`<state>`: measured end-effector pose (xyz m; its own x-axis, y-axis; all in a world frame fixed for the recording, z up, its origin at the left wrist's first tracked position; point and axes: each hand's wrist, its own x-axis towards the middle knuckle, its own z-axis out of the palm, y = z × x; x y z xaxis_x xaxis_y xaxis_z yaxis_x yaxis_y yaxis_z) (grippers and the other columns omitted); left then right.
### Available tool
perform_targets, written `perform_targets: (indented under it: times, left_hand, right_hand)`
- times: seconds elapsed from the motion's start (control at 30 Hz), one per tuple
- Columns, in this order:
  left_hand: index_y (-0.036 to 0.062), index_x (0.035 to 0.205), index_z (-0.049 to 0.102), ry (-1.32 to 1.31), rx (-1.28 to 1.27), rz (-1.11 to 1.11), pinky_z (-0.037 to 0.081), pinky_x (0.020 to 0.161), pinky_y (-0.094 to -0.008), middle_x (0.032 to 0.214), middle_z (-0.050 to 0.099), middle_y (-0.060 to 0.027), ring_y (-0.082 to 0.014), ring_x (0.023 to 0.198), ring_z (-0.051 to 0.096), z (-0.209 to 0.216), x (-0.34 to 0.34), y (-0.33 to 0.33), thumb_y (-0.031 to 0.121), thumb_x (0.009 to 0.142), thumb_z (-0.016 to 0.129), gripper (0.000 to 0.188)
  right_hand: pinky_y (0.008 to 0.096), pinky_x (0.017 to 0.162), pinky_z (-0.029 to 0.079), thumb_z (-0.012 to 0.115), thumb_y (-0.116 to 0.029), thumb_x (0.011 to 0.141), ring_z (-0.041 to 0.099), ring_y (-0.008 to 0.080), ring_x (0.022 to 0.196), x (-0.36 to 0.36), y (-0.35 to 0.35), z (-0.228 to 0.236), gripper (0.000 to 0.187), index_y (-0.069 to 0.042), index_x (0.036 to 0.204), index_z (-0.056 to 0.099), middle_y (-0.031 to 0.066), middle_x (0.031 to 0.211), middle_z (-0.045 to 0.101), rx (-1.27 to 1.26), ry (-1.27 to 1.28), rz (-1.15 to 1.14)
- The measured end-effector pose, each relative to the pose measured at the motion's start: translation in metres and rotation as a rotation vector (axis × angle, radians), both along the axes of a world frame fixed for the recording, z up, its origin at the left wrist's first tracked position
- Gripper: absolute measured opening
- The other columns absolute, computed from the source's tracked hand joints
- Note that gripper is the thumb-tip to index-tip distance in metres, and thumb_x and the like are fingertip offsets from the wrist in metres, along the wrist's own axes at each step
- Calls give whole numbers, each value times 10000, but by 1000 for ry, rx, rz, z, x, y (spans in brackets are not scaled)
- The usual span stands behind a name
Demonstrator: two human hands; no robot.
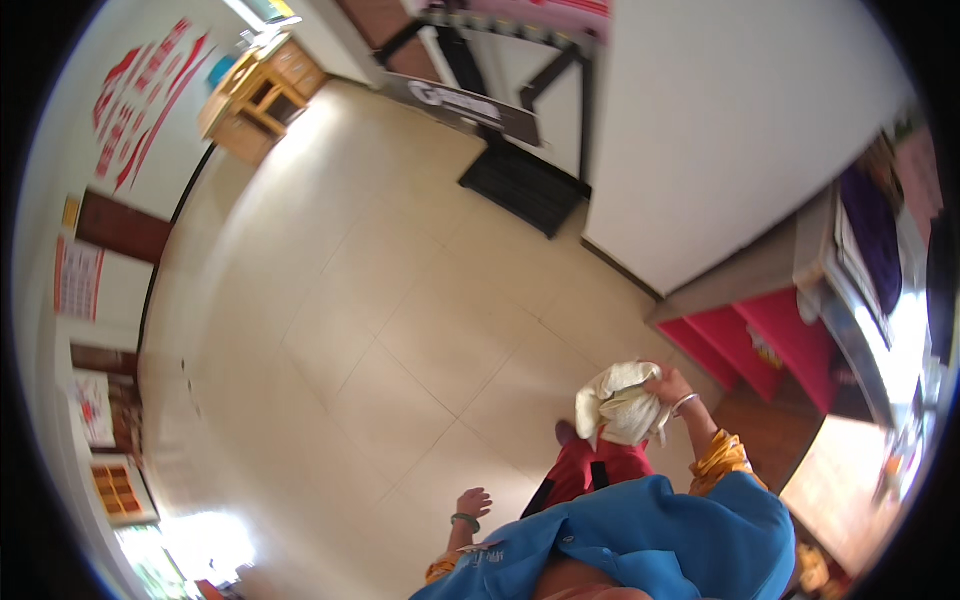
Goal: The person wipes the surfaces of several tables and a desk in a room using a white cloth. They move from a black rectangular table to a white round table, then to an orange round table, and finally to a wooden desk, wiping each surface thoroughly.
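Note:
A bunched, cream-coloured cloth hangs from my right hand, whose fingers close over its upper right edge. The cloth is in front of my red trousers, above the floor. Low and to the left, my left hand hangs beside my body with its fingers apart and nothing in it. A green bangle circles the left wrist, a pale one the right.
Tiled floor spreads ahead. On the right stand a counter with pink shelves and a white wall. A black-framed machine with a dark base is ahead; a wooden desk stands far left.

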<state>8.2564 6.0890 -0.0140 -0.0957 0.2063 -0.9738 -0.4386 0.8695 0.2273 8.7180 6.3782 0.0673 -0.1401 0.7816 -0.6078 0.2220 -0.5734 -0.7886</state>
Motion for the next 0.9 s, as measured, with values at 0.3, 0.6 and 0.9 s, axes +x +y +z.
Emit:
perform_targets:
  times: [0.3,0.6,0.9]
  left_hand:
    - [65,1094,508,17,73,26,479,587,-380,882,599,-93,-224,734,597,-30,-64,168,113,811,516,287]
    - [28,1107,482,98,171,264,506,558,-340,897,594,-120,-224,746,609,36,-131,317,73,778,538,337]
    - [69,999,488,101,29,176,471,541,-356,822,561,-104,-253,731,572,21,-222,342,166,818,467,206]
  right_hand:
    - [266,817,392,530,25,609,501,161,915,-125,224,191,421,10,1030,547,64,928,529,774,34,59]
    - [305,894,381,491,-1,704,509,243,1032,-169,500,243,462,-81,1158,512,135,1199,477,1288,-531,-249]
    - [381,862,401,523,-3,626,496,321,1025,-202,544,195,546,-214,1129,547,106,1295,394,763,-1058,420]
